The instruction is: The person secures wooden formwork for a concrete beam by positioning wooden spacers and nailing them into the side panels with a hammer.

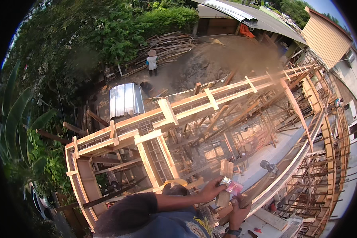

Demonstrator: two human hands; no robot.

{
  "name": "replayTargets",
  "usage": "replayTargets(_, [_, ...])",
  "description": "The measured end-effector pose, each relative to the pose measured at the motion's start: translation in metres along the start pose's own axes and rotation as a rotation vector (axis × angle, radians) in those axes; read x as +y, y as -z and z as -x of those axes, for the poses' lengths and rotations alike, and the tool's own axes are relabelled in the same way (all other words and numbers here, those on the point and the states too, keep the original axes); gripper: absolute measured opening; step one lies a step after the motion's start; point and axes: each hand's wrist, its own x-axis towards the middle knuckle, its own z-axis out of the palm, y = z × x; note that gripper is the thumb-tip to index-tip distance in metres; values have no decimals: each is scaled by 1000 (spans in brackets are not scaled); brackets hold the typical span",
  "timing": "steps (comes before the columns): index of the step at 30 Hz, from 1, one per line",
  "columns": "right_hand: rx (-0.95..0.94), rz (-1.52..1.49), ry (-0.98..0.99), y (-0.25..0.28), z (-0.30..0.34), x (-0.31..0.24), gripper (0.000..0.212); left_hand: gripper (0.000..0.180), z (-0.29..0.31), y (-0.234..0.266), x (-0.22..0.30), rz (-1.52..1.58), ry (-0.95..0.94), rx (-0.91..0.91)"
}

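In front of me, above a wooden beam form, I hold a small clear bottle with a pinkish-red label and a silvery-white top. My left hand reaches in from the left, its fingers closed at the bottle's top end. My right hand, with a dark band on its wrist, is closed by the lower end, thumb and fingertips against it. Just behind the bottle stands a short wooden board, partly covered by the bottle and my left hand.
Long timber formwork with rebar inside runs across, with props and scaffolding beneath. A grey rounded object lies right of my hands. Below, a person in a hat stands near stacked timber and a metal sheet.
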Motion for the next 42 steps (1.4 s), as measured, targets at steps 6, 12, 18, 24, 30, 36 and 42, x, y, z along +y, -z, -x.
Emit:
replayTargets(6, [67, -87, -22, -9, -11, -35, 69, 27, -8, -2, 0, -340, 62, -275])
replayTargets(12, [93, 48, 133, 12, -22, 12, 45, 26, -15, -4, -6, -236, -87, -125])
replayTargets(18, [139, -79, 30, 32, -7, 28, 41, 29, -26, 42, 27, -538, -45, -183])
replayTargets(24, [95, 77, -326, 109, 53, 106, 39, 39, -11, 161, 29, -1000, -34, -169])
replayTargets(30, [-73, 468, -677, 124, 140, 194, 45, 87, 33, 177, 109, -1271, 550, -300])
replayTargets(36, [-108, 536, -780, 104, 195, 256, 46, 95, 33, 224, 73, -1097, 709, -753])
replayTargets(42, [-85, 492, -773, 82, 231, 291, 47, 108, -27, 199, 78, -1115, 1324, -799])
